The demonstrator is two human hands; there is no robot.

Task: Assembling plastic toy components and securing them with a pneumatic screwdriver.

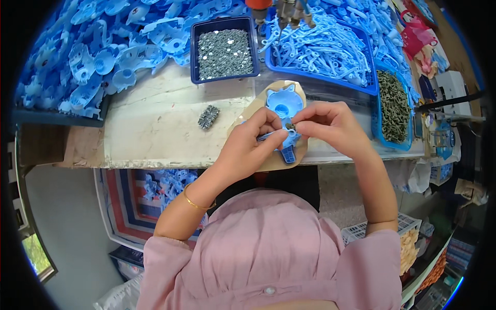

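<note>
A light blue plastic toy shell with two small ears [284,102] and a round hollow lies on a tan board [276,164] at the table's front edge. Over the shell's lower part, my left hand [258,137] is closed, thumb and fingers together; thin blue plastic strips [265,137] stick out from its grip. My right hand [330,126] pinches at the same spot from the right, where a small dark metal piece [290,126] shows at its fingertips. Below both hands the shell's darker blue end [288,154] is visible. The fingers partly hide the shell's middle.
A small pile of screws [208,118] lies left of the board. Beyond stand a dark blue tray of small metal parts [225,56], a blue tray of looped strips [323,51] and a blue bin of dark metal pieces [393,106]. Blue shells [103,57] heap up far left. A tool [287,15] hangs overhead.
</note>
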